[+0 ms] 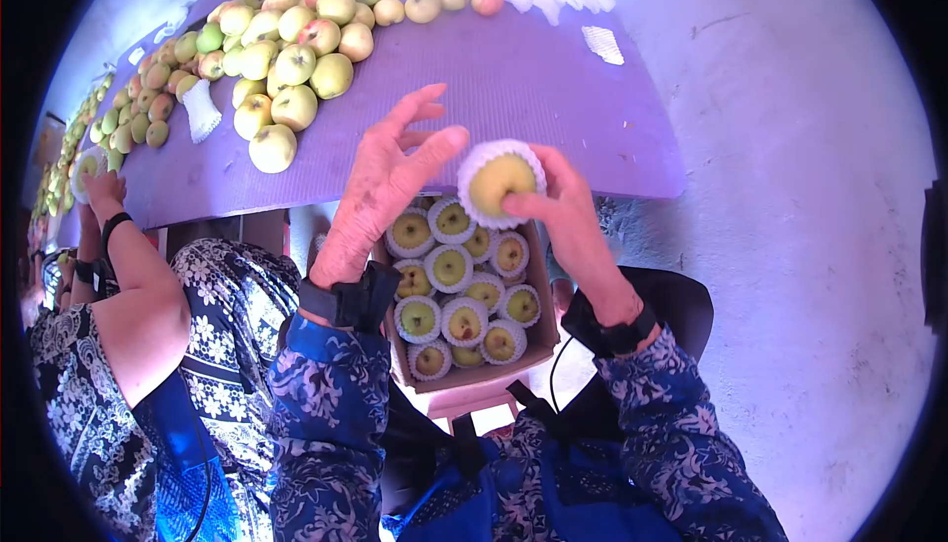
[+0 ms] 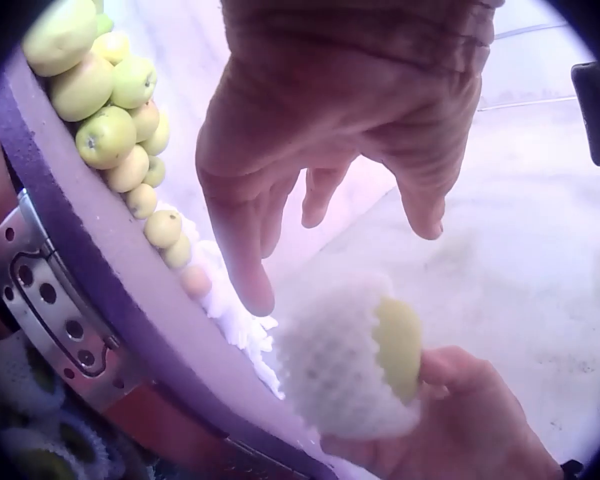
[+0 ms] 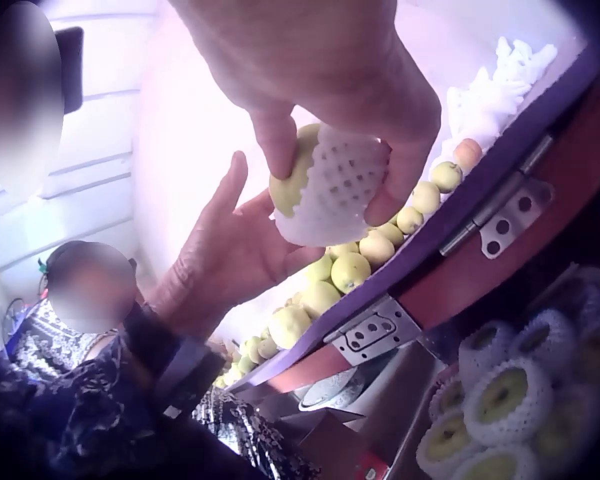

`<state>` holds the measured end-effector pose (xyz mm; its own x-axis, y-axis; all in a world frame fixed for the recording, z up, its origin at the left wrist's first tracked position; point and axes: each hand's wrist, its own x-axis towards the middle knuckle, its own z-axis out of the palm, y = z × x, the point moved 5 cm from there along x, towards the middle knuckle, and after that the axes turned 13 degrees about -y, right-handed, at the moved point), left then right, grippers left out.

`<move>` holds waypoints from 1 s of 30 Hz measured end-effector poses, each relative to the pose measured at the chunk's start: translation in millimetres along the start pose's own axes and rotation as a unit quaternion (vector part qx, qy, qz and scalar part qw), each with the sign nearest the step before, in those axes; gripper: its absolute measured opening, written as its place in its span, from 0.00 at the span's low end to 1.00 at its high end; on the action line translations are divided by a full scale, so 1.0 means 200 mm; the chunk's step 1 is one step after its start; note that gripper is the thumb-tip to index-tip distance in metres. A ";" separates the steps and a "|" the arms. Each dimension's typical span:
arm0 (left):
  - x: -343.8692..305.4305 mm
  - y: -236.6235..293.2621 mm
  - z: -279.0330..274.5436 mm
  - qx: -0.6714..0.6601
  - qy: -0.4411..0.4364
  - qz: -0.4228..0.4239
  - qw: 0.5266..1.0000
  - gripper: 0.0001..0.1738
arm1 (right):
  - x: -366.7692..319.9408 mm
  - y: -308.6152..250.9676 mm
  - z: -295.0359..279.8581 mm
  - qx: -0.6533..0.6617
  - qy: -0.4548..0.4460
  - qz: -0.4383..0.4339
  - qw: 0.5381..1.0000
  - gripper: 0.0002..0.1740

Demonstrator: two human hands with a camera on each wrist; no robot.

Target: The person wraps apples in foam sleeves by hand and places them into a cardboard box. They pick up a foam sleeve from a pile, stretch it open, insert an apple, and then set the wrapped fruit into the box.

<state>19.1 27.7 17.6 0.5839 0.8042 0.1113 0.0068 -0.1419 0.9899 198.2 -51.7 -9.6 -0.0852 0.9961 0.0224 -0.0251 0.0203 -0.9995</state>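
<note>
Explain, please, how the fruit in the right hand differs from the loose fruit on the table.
The held yellow-green fruit wears a white foam net; the loose yellow-green fruits are bare. The right hand grips the former; the latter lie on the purple table. Both are round.

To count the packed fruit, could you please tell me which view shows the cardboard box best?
The head view: the cardboard box shows from above, nearly whole. The right wrist view catches a blurred corner; the left wrist, a dim edge.
</note>
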 end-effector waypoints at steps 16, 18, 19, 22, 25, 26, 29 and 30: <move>0.00 -0.03 -0.05 0.108 -0.015 -0.001 0.994 0.18 | -0.32 0.78 -0.09 -0.055 0.011 0.297 0.953 0.32; 0.00 -0.04 -0.07 0.128 -0.009 -0.009 0.992 0.18 | -0.29 0.83 -0.09 -0.047 0.006 0.310 0.949 0.33; 0.01 -0.04 -0.07 0.137 -0.007 -0.013 0.990 0.18 | -0.27 0.85 -0.09 -0.044 0.004 0.316 0.948 0.34; 0.01 -0.03 -0.09 0.157 -0.008 -0.027 0.987 0.18 | -0.25 0.89 -0.10 -0.058 -0.009 0.357 0.932 0.36; 0.02 -0.04 -0.10 0.149 0.010 -0.016 0.989 0.18 | -0.22 0.95 -0.12 -0.075 -0.016 0.343 0.936 0.41; 0.02 -0.04 -0.09 0.149 0.007 -0.018 0.989 0.18 | -0.22 0.97 -0.13 -0.073 -0.019 0.349 0.934 0.41; 0.00 -0.03 -0.08 0.157 0.001 -0.020 0.987 0.17 | -0.22 1.02 -0.11 -0.072 -0.025 0.354 0.932 0.41; 0.00 -0.02 -0.07 0.162 -0.001 -0.020 0.987 0.17 | -0.21 1.04 -0.11 -0.075 -0.026 0.351 0.933 0.41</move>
<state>7.2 36.0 14.0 0.5792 0.8120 0.0714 0.2888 -0.2864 0.9135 218.6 -87.8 -219.8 -0.0760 0.7633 -0.6416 0.1938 -0.6199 -0.7604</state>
